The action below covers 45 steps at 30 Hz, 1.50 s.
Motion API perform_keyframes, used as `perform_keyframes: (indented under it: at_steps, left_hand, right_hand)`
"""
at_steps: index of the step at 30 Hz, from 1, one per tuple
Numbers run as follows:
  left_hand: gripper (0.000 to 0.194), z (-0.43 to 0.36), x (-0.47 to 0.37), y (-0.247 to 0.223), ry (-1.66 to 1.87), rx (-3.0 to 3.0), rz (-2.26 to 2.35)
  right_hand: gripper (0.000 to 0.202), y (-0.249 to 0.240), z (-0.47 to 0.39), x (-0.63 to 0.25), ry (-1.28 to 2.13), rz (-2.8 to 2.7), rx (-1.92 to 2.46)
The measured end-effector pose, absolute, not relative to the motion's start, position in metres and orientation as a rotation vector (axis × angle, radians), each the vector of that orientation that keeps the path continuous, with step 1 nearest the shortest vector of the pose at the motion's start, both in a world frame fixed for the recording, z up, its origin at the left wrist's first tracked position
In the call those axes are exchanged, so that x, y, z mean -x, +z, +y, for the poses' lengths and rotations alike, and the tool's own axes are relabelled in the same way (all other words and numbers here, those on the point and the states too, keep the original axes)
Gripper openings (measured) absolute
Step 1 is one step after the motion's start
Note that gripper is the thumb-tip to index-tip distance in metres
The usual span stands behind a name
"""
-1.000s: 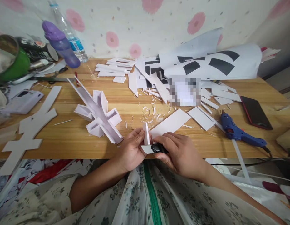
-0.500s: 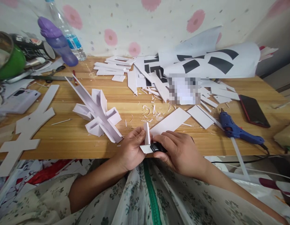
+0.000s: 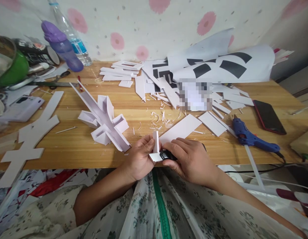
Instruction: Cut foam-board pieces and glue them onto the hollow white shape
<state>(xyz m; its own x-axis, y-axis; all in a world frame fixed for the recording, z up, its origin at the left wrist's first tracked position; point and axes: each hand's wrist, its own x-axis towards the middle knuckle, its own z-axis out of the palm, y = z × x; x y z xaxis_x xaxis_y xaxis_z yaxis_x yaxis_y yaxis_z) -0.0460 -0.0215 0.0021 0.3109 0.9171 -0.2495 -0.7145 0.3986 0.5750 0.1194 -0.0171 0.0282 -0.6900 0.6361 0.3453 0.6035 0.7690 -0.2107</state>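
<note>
My left hand (image 3: 142, 156) pinches a small white foam board strip (image 3: 156, 141) upright at the table's front edge. In my right hand (image 3: 188, 158) is a utility knife (image 3: 167, 155) with a black handle; its wide blade points left and lies against the lower end of the strip. My right fingers wrap the handle and hide part of it. Left of my hands stands a white walled foam board shape (image 3: 104, 122). A flat white board cut-out (image 3: 31, 139) lies farther left. Just behind my hands rests a white board piece (image 3: 181, 128).
A blue glue gun (image 3: 254, 136) and a dark phone (image 3: 269, 117) lie on the right. White board scraps (image 3: 121, 70) and printed paper (image 3: 225, 64) fill the back. A purple bottle (image 3: 63, 48), a clear water bottle (image 3: 78, 44) and a green pot (image 3: 16, 68) stand at the back left.
Almost nothing differs. Both hands keep their hold on the strip and the knife, and the blade has tilted very slightly. The view has shifted a little.
</note>
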Motion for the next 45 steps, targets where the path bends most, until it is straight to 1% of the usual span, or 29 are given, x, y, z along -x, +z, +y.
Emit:
perform_keyframes:
  at_steps: [13, 23, 29, 36, 45]
  left_hand:
    - [0.015, -0.023, 0.046, -0.002, 1.072, -0.348, 0.458]
    - [0.024, -0.023, 0.047, 0.003, 1.084, -0.321, 0.574]
    - [0.022, -0.022, 0.047, 0.000, 1.098, -0.327, 0.552]
    - [0.014, -0.022, 0.046, -0.001, 1.075, -0.341, 0.485]
    - [0.013, -0.022, 0.047, -0.002, 1.069, -0.358, 0.469]
  right_hand:
    - [0.044, 0.027, -0.008, -0.125, 0.000, -2.499, 0.960]
    - [0.045, 0.033, -0.017, -0.119, 0.084, -2.565, 0.907]
    - [0.043, 0.033, -0.014, -0.118, 0.076, -2.571, 0.909]
    - [0.045, 0.031, -0.011, -0.119, 0.036, -2.535, 0.916]
    - [0.043, 0.026, -0.005, -0.122, 0.067, -2.489, 0.927]
